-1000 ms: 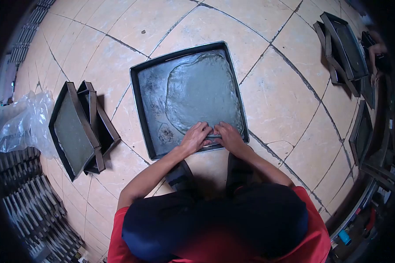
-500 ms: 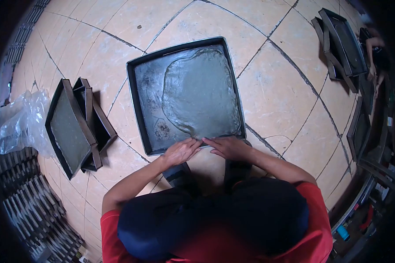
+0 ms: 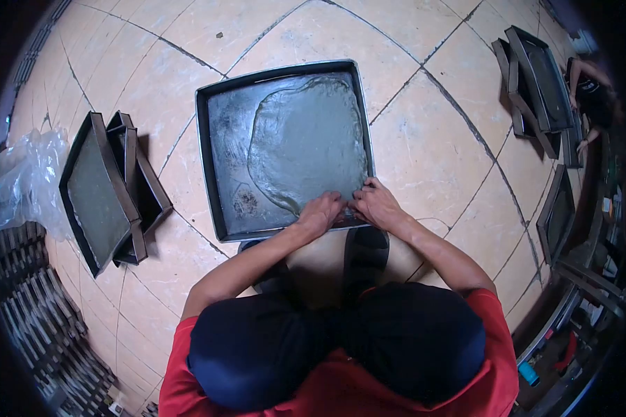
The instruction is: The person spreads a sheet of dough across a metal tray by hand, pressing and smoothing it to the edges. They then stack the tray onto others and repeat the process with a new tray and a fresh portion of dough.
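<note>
A square dark metal tray (image 3: 205, 163) lies on the floor in front of my knees. Over its middle and right side spreads a flat sheet of smooth grey-green dough (image 3: 306, 139), with an uneven left edge. My left hand (image 3: 321, 213) reaches over the near rim, its fingers bent down onto the dough's near edge. Close beside it, at the near right corner, my right hand (image 3: 375, 206) has curled fingers on the dough by the tray wall. The fingertips and the bit of dough under them are partly hidden.
To the left, stacked trays (image 3: 101, 194) lean together, one lined with the same dough, beside a clear plastic bag (image 3: 28, 181). More trays (image 3: 535, 80) stand at the far right near another person's arm (image 3: 588, 69). Dark racks (image 3: 42, 326) line the lower left.
Both hands have shifted right along the near edge toward the corner, and their fingers have gone from stretched to curled. The view has moved slightly. The dough looks about the same.
</note>
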`<state>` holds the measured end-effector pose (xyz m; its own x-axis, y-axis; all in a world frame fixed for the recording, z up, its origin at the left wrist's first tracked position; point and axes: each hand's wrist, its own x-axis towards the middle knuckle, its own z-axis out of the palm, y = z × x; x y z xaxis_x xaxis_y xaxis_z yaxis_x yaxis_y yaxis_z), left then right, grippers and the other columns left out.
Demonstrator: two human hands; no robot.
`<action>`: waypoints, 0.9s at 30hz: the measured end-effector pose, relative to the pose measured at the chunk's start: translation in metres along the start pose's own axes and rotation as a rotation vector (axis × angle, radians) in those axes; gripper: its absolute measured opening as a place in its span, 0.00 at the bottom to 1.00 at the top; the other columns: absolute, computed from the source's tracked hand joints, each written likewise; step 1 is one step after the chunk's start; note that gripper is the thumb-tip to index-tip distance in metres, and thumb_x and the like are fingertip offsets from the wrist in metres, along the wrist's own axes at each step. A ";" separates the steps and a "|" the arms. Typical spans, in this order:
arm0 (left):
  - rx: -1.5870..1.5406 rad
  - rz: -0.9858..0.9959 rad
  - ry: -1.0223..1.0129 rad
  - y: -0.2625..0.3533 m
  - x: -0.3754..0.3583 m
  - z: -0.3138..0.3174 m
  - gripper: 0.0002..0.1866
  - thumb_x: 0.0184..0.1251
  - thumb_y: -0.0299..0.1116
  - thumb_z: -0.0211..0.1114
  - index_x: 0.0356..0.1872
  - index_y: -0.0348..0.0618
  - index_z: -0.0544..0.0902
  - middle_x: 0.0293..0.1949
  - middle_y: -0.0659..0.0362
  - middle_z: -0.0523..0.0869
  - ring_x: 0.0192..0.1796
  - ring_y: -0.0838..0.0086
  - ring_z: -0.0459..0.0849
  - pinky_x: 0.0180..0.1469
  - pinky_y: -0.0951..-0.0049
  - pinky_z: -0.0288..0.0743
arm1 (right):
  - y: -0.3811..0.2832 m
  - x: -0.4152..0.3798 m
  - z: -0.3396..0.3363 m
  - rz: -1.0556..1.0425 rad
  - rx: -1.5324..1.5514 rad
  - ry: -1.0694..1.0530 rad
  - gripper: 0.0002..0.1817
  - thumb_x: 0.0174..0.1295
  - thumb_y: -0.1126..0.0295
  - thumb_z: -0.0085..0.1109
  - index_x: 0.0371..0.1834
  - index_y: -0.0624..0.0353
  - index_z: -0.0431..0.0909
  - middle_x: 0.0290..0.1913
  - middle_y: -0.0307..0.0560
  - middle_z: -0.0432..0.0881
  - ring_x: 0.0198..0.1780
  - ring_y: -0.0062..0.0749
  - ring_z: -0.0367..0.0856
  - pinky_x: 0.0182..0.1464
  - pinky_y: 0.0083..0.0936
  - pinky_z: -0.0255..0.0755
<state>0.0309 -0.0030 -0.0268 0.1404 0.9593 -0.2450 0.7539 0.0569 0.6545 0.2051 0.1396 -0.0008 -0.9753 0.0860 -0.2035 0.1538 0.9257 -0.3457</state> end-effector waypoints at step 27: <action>-0.075 -0.009 -0.056 -0.001 -0.081 -0.040 0.22 0.82 0.44 0.59 0.56 0.32 0.78 0.50 0.36 0.86 0.55 0.40 0.85 0.58 0.49 0.80 | -0.069 0.018 0.053 0.011 0.203 0.054 0.17 0.66 0.60 0.64 0.51 0.58 0.83 0.49 0.48 0.84 0.53 0.47 0.87 0.50 0.41 0.85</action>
<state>-0.0073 -0.0701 0.0212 0.1711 0.9418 -0.2894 0.7053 0.0880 0.7034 0.1858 0.0580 -0.0294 -0.9796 0.1205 -0.1610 0.1881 0.8318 -0.5222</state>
